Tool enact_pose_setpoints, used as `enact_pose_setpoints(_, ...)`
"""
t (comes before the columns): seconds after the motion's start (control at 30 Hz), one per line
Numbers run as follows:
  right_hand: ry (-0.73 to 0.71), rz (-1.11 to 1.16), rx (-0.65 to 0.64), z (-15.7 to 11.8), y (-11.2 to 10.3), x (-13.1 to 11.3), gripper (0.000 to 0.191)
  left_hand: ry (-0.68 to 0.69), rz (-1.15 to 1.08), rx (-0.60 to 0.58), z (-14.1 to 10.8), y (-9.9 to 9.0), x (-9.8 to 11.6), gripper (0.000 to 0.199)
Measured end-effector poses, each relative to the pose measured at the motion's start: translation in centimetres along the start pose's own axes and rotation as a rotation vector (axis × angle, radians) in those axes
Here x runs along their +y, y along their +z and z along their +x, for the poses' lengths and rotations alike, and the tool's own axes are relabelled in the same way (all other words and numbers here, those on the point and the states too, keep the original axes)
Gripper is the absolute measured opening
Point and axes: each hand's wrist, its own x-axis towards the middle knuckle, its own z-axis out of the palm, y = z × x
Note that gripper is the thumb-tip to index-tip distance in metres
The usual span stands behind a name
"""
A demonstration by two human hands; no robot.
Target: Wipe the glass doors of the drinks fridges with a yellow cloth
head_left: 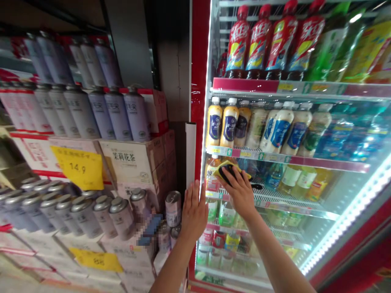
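My right hand (240,193) presses a yellow-and-black cleaning pad (229,172) against the glass door of a drinks refrigerator (198,81), with its fingers over the pad. Part of the pad is hidden under those fingers. My left hand (194,211) is open, its fingers spread and upright, at the door's red frame near the lit edge of the glass. Behind the glass, rows of bottled drinks stand on wire shelves, with a bottle of orange drink (213,173) just beyond the pad.
Left of the refrigerator, silver-capped tea tins (82,217) and lilac canisters (119,116) stand on stacked cardboard cartons (131,160) with yellow price tags (81,167). A white upright strip (191,148) runs between the stack and the door frame.
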Motion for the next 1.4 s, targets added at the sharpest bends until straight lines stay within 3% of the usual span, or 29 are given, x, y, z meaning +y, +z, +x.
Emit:
enact_pose_setpoints(0.13, 0.162, -0.026, 0.116, 3.2, 0.6, -0.9, 0.065, -0.028, 0.034, -0.04, -0.9, -0.2, -0.8, 0.077)
enact_pose_setpoints(0.23, 0.121, -0.008, 0.109, 4.3, 2.0, -3.2, 0.062, -0.04, 0.04, -0.045, -1.4, -0.4, -1.4, 0.077)
enact_pose_setpoints(0.37, -0.119, 0.055, 0.004, 0.6, 3.1, -4.2, 0.054, -0.04, 0.033, -0.031, -2.2, -0.5, -2.1, 0.077)
enact_pose_setpoints(0.43, -0.149, 0.068, -0.025, -1.0, 2.8, -3.5, 0.053, -0.028, 0.031, -0.035, -2.5, -0.4, -2.3, 0.078)
enact_pose_setpoints(0.5, -0.08, 0.064, -0.021, -1.1, 2.1, -2.6, 0.058, -0.015, 0.036, -0.045, -2.8, -0.4, -2.5, 0.078)
enact_pose_setpoints(0.67, 0.103, 0.056, 0.063, 3.1, 2.1, -3.1, 0.066, -0.041, 0.073, -0.066, -2.9, -0.3, -2.3, 0.079)
enact_pose_setpoints(0.8, -0.043, 0.092, 0.037, 2.0, 4.0, -4.8, 0.055, -0.032, 0.1, -0.055, -2.8, -0.2, -2.2, 0.078)
enact_pose_setpoints(0.93, -0.22, 0.103, -0.02, -0.3, 4.3, -4.1, 0.047, -0.021, 0.093, -0.037, -2.9, -0.2, -2.4, 0.078)
enact_pose_setpoints(1.1, -0.079, 0.109, -0.006, 4.0, 3.0, -3.4, 0.054, -0.025, 0.051, -0.055, -3.7, -0.1, -2.4, 0.079)
enact_pose_setpoints(1.2, -0.039, 0.122, 0.047, 5.6, 4.0, -4.5, 0.047, -0.031, 0.066, -0.061, -4.4, 0.1, -2.4, 0.077)
enact_pose_setpoints(1.27, -0.09, 0.139, 0.056, 4.2, 5.3, -5.6, 0.038, -0.03, 0.08, -0.065, -4.8, 0.2, -2.5, 0.076)
enact_pose_setpoints(1.4, -0.226, 0.158, -0.026, -2.6, 8.0, -7.3, 0.036, -0.05, 0.094, -0.118, -5.9, 0.3, -2.8, 0.078)
